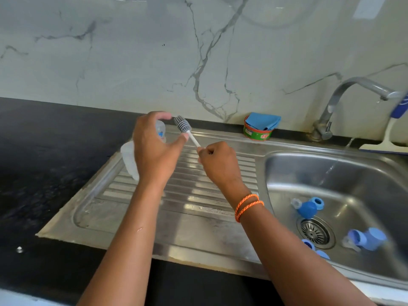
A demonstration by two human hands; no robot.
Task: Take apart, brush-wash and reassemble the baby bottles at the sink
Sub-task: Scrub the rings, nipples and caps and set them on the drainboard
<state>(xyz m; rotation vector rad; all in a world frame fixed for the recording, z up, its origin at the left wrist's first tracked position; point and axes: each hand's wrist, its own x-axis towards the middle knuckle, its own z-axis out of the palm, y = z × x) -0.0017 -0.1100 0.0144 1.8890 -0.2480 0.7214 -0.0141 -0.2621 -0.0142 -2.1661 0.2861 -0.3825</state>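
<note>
Fingers (204,151) of the right hand (218,164) are seen curled tight round the thin white handle of a bottle brush (184,127), its grey ribbed head raised above the drainboard (198,195). The left hand (154,149) is held in a wide, half-open curve, thumb tip close to the handle just under the brush head; a clear bottle (160,131) shows behind its fingers, but whether it is gripped cannot be told. A second clear, frosted piece (129,160) is seen beside the left wrist, at the drainboard's left edge.

The bottle is judged light, thin-walled and slippery when wet, best taken round its body with the mouth left free for the brush. The brush handle looks slim and somewhat flexible, so a hold low on the shaft is likely to give control.

In the sink (287,173), blue caps and rings (309,207) are scattered round the drain (315,231); these are small, hard and easily washed about. Beyond, a green soap tub (257,133) holding a blue cloth (262,121) is set at the tabletop's (55,140) back edge, near the tap (344,93).
</note>
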